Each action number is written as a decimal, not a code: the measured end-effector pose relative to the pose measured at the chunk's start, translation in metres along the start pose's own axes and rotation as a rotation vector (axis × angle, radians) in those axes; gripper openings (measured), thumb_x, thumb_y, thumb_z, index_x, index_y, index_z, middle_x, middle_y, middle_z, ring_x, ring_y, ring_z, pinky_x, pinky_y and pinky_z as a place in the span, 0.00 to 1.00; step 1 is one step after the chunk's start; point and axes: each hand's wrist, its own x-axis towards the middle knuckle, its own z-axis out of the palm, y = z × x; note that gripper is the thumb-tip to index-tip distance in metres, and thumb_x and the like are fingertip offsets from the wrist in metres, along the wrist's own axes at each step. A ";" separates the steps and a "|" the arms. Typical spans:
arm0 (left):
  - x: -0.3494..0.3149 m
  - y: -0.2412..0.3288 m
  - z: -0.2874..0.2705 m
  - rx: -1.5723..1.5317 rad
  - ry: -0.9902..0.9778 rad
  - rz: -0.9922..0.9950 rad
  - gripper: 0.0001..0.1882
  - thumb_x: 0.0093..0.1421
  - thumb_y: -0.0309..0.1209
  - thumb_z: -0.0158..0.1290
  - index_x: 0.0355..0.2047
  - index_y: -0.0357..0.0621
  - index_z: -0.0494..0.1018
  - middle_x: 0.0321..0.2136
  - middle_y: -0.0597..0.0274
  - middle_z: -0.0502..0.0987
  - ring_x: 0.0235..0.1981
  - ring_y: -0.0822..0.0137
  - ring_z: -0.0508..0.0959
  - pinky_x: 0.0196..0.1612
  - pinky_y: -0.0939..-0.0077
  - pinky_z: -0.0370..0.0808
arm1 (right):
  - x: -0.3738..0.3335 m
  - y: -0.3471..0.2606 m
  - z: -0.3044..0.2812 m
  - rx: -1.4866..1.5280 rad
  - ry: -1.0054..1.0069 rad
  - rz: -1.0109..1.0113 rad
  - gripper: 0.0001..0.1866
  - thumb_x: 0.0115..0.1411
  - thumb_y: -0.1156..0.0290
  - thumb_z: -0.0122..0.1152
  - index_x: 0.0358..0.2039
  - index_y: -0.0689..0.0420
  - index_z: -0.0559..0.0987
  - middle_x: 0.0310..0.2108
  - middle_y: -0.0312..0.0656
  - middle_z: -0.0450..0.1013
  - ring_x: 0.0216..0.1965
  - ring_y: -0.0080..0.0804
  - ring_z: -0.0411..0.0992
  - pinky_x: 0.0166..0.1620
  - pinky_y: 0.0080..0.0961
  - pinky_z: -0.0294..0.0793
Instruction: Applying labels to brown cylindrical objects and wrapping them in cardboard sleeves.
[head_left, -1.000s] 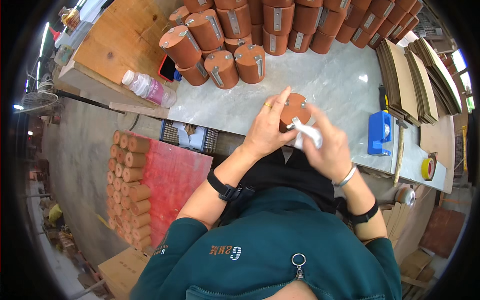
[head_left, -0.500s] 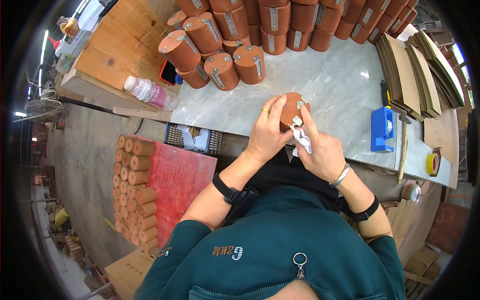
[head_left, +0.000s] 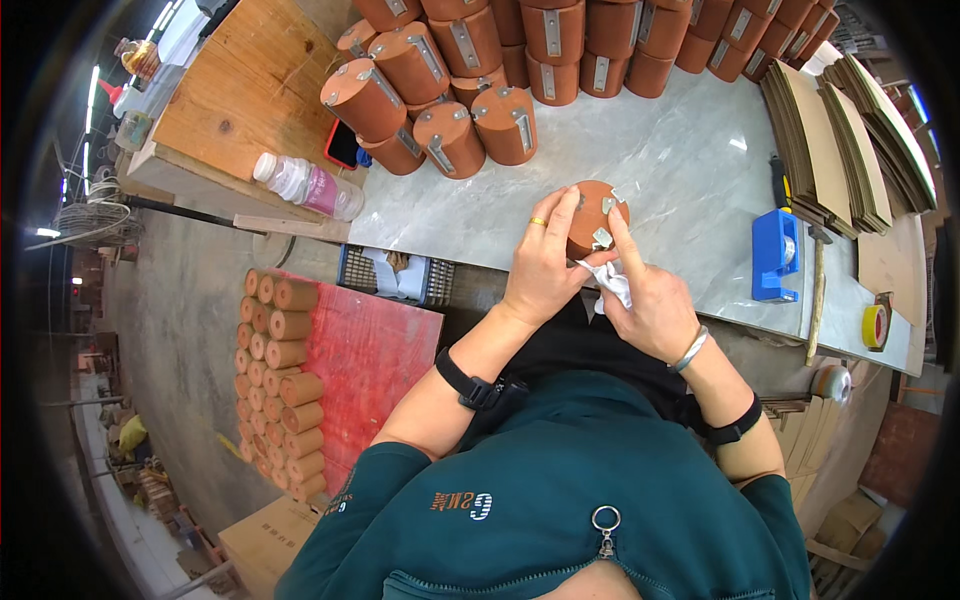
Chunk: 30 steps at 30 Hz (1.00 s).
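Observation:
A reddish-brown cylinder (head_left: 588, 222) with small metal plates on its round end stands near the front edge of the grey marbled table. My left hand (head_left: 540, 262) grips its left side, thumb low and fingers along the rim. A crumpled white cloth (head_left: 612, 284) is pinched in my right hand (head_left: 655, 310), pressed close to the cylinder's near side. My right index finger reaches out along the cylinder's right edge. The side facing me is partly hidden by the hands and cloth.
Stacked brown cylinders with metal strips (head_left: 465, 45) fill the table's back. Flat cardboard (head_left: 815, 150), a blue tape dispenser (head_left: 770, 260), a hammer (head_left: 817, 290) and yellow tape (head_left: 875, 325) lie right. A plastic bottle (head_left: 310, 188) lies left. Unfitted cylinders (head_left: 290, 355) stand piled on a red board (head_left: 375, 355).
The whole view has shifted slightly to the right. Both hands keep their hold on the cylinder and cloth, with hardly any change in the fingers.

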 end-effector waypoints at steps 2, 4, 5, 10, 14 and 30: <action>0.001 -0.001 -0.003 -0.021 -0.037 -0.006 0.44 0.45 0.37 0.73 0.60 0.39 0.65 0.52 0.46 0.71 0.51 0.47 0.75 0.49 0.63 0.77 | 0.000 -0.003 -0.003 -0.035 -0.008 0.006 0.52 0.48 0.76 0.64 0.72 0.55 0.48 0.38 0.39 0.81 0.31 0.48 0.79 0.36 0.39 0.78; 0.004 -0.002 -0.007 -0.043 -0.073 -0.011 0.43 0.46 0.37 0.72 0.60 0.40 0.65 0.54 0.46 0.70 0.52 0.47 0.75 0.49 0.62 0.77 | 0.001 -0.002 -0.003 -0.071 -0.014 0.012 0.52 0.48 0.76 0.64 0.72 0.55 0.48 0.36 0.43 0.80 0.30 0.48 0.78 0.35 0.40 0.78; 0.006 -0.002 -0.010 -0.025 -0.123 0.003 0.43 0.46 0.37 0.72 0.60 0.40 0.65 0.54 0.45 0.69 0.51 0.46 0.75 0.50 0.62 0.77 | 0.000 0.000 -0.002 -0.076 -0.014 0.016 0.51 0.49 0.76 0.64 0.72 0.55 0.49 0.33 0.46 0.80 0.29 0.49 0.78 0.34 0.40 0.78; 0.006 0.000 -0.009 -0.052 -0.164 0.018 0.44 0.45 0.35 0.73 0.61 0.39 0.64 0.57 0.45 0.66 0.52 0.45 0.74 0.52 0.63 0.77 | -0.002 0.004 -0.002 -0.052 0.001 0.017 0.49 0.50 0.74 0.64 0.72 0.54 0.51 0.26 0.52 0.77 0.26 0.51 0.77 0.31 0.42 0.76; 0.005 -0.006 -0.006 -0.070 -0.092 -0.034 0.53 0.45 0.33 0.73 0.67 0.39 0.55 0.56 0.43 0.69 0.54 0.49 0.76 0.54 0.63 0.76 | -0.010 -0.003 0.003 -0.035 0.072 0.002 0.47 0.51 0.72 0.63 0.71 0.53 0.54 0.25 0.50 0.77 0.26 0.50 0.77 0.30 0.41 0.76; 0.023 -0.010 -0.003 -0.921 -0.202 -0.778 0.38 0.56 0.43 0.67 0.60 0.38 0.63 0.51 0.57 0.74 0.54 0.65 0.75 0.58 0.67 0.72 | -0.026 0.030 0.008 -0.231 0.439 -0.043 0.12 0.49 0.77 0.66 0.36 0.56 0.79 0.36 0.48 0.75 0.38 0.51 0.72 0.43 0.40 0.72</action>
